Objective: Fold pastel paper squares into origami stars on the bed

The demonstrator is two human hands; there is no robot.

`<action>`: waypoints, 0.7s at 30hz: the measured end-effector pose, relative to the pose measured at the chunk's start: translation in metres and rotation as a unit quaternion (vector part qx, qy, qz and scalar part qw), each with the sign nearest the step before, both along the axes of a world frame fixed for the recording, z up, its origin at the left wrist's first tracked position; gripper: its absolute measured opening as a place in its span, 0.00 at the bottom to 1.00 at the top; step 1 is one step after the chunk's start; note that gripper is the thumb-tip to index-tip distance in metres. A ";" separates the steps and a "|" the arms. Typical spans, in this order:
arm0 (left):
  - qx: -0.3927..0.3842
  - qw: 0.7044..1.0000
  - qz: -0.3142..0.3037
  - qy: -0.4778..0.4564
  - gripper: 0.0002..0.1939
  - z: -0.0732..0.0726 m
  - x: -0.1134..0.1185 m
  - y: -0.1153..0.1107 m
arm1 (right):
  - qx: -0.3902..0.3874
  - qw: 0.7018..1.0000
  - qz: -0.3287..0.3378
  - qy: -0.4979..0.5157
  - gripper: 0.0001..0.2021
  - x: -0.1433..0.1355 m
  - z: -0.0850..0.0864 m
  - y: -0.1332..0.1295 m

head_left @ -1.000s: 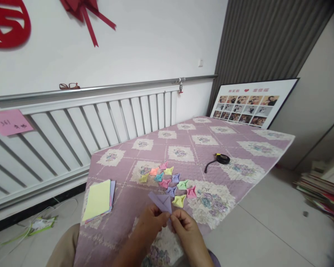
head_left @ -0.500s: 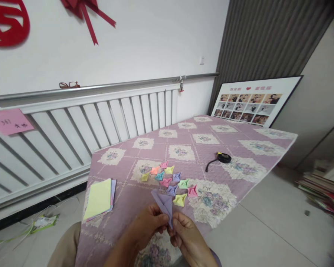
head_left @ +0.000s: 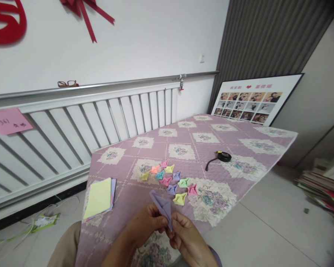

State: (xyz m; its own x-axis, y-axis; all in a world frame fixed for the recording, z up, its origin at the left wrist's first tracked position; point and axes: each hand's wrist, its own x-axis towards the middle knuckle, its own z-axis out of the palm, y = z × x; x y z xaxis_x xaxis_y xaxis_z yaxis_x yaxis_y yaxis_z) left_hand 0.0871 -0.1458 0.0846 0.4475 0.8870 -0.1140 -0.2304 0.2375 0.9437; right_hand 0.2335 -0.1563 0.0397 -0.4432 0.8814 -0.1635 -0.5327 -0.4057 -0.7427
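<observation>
A piece of purple origami paper (head_left: 161, 204), folded into a pointed shape, is held between both hands just above the cloth. My left hand (head_left: 149, 224) pinches its left lower side, thumb on top. With closed fingers, my right hand (head_left: 185, 233) grips the narrow lower tip. Beyond the hands lie several small folded paper pieces in rows, among them a yellow one (head_left: 179, 199), a pink one (head_left: 192, 190) and a purple one (head_left: 172, 189). To the left rests a stack of coloured paper sheets (head_left: 98, 198), yellow on top.
A flowered purple cloth (head_left: 122, 200) covers the table. A black tape measure (head_left: 224, 156) with a strap lies to the right. Behind the table stand a white radiator (head_left: 122, 115) and a framed photo board (head_left: 245, 98). Glasses (head_left: 68, 83) rest on the pipe.
The purple paper's upper point has shifted slightly left, and its folded flap looks a little more raised. Both hands keep nearly the same grip.
</observation>
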 end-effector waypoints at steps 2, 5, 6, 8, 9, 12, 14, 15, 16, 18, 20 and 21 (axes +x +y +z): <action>0.003 1.000 -0.002 0.003 0.14 0.001 -0.001 0.000 | 0.005 1.000 0.000 -0.016 0.18 -0.001 0.000 0.000; 0.011 1.000 0.011 0.026 0.11 -0.001 -0.001 0.002 | 0.037 0.994 -0.031 -0.096 0.17 -0.002 -0.002 0.004; 0.012 0.998 0.032 0.044 0.11 -0.003 0.000 0.003 | 0.055 0.987 -0.051 -0.140 0.17 -0.003 -0.002 0.006; 0.008 0.992 0.090 0.089 0.10 -0.012 0.002 0.005 | 0.094 0.964 -0.098 -0.228 0.17 -0.003 -0.003 0.010; 0.002 0.986 0.121 0.110 0.09 -0.017 0.004 0.006 | 0.111 0.951 -0.121 -0.261 0.18 -0.003 -0.003 0.011; -0.013 0.972 0.186 0.143 0.10 -0.033 0.009 0.009 | 0.142 0.928 -0.165 -0.302 0.19 -0.003 -0.003 0.014; -0.019 0.965 0.215 0.147 0.11 -0.041 0.012 0.011 | 0.148 0.926 -0.168 -0.303 0.18 -0.003 -0.002 0.013; -0.021 0.963 0.224 0.148 0.11 -0.043 0.013 0.011 | 0.147 0.928 -0.164 -0.301 0.18 -0.002 -0.001 0.012; -0.021 0.962 0.230 0.149 0.12 -0.045 0.014 0.012 | 0.146 0.929 -0.160 -0.299 0.18 -0.003 -0.001 0.011; -0.023 0.959 0.238 0.154 0.14 -0.046 0.016 0.013 | 0.149 0.931 -0.159 -0.293 0.18 -0.003 0.000 0.011; -0.022 0.956 0.245 0.161 0.15 -0.047 0.016 0.014 | 0.157 0.931 -0.166 -0.286 0.18 -0.005 0.000 0.012; -0.021 0.954 0.248 0.164 0.14 -0.047 0.017 0.013 | 0.160 0.930 -0.172 -0.283 0.18 -0.006 0.000 0.012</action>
State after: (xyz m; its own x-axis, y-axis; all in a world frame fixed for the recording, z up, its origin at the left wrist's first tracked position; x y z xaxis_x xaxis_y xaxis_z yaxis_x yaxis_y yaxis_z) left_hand 0.1039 -0.1324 0.0375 -0.0925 0.9718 -0.2169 -0.0175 0.2163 0.9762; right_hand 0.2276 -0.1438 0.0392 -0.0498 0.9987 0.0104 -0.0775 0.0065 -0.9970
